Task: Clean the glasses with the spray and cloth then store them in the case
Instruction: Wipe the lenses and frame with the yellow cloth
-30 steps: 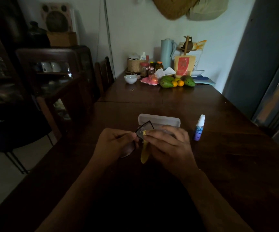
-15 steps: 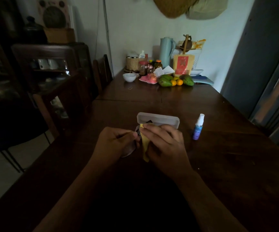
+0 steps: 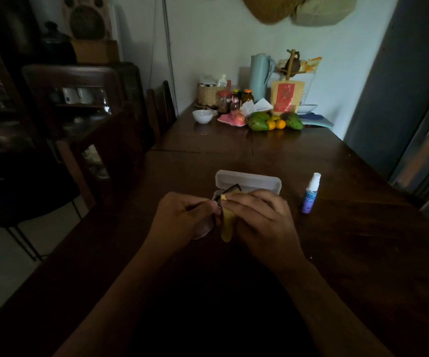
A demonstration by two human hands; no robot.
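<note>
Listing from the left: dark cabinet (image 3: 74,99) with pale cups behind glass, beside the table (image 3: 362,253); its contents are lost in shadow. Chair (image 3: 160,109) at the table's far left side. White bowl (image 3: 202,116) on the far end, next to a cluster of jars (image 3: 236,100).

Left hand (image 3: 182,217), over the near middle of the table, fingers curled, pinching the glasses (image 3: 230,189) by the frame. One dark lens corner shows above the fingers; both hands cover the rest. Pale rounded shape under this hand, too dim to name.

Yellow cloth (image 3: 226,225), hanging between the two hands, top end against the glasses.

Right hand (image 3: 262,220), fingers curled, pinching the cloth onto the glasses; thumb hidden.

White case (image 3: 248,181), on the table just behind the hands, near edge blocked by them; open or closed cannot be told.

Green and orange fruit (image 3: 272,122) and a pale blue jug (image 3: 259,73) at the far end by the wall.

Spray (image 3: 310,194), upright, right of the case and apart from it; label too small to read.

Grey door (image 3: 399,86) at far right, cut off by the picture's edge.
</note>
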